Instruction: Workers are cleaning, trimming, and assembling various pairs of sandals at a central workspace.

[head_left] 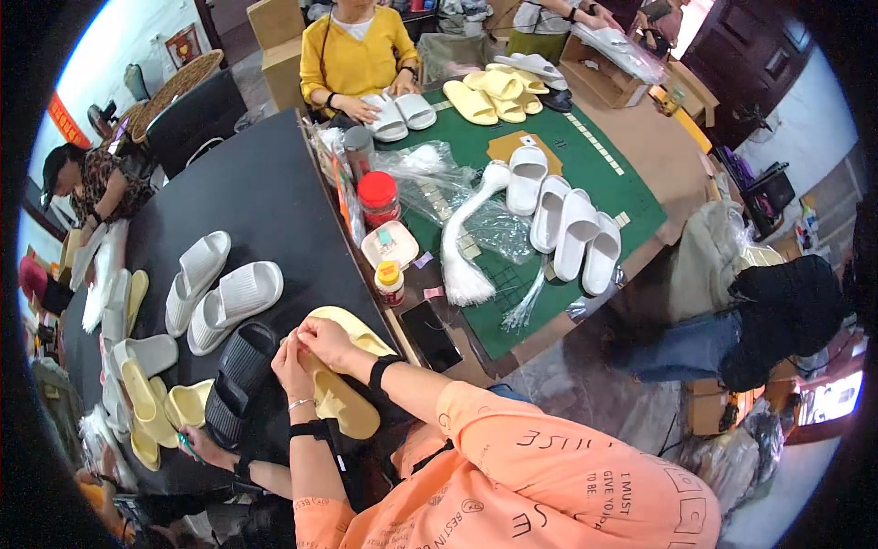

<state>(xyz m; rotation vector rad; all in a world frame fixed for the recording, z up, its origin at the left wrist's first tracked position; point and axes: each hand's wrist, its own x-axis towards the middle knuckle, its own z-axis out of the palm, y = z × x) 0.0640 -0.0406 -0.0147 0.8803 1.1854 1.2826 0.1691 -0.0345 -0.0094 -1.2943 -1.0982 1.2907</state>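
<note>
My left hand (291,368) and my right hand (327,342) meet fingertip to fingertip, both pinched closed. Whatever lies between their fingers is too small to make out. Right beneath them is a pair of yellow slippers on the dark table: one slipper (347,408) reaches toward me, the other (368,337) lies behind my right hand and is partly covered by it. Left of my hands sits a pair of black ribbed slippers (229,416). Farther left is a pair of light grey ribbed slippers (240,300).
Another person's hand (205,446) holds a small green tool by more yellow slippers (146,403). On the green mat (512,337) stand white slippers (576,229) and a bundle of white strings (462,265). A red-lidded jar (378,197) and a phone (430,334) edge the table. A person in yellow (357,55) handles grey slippers.
</note>
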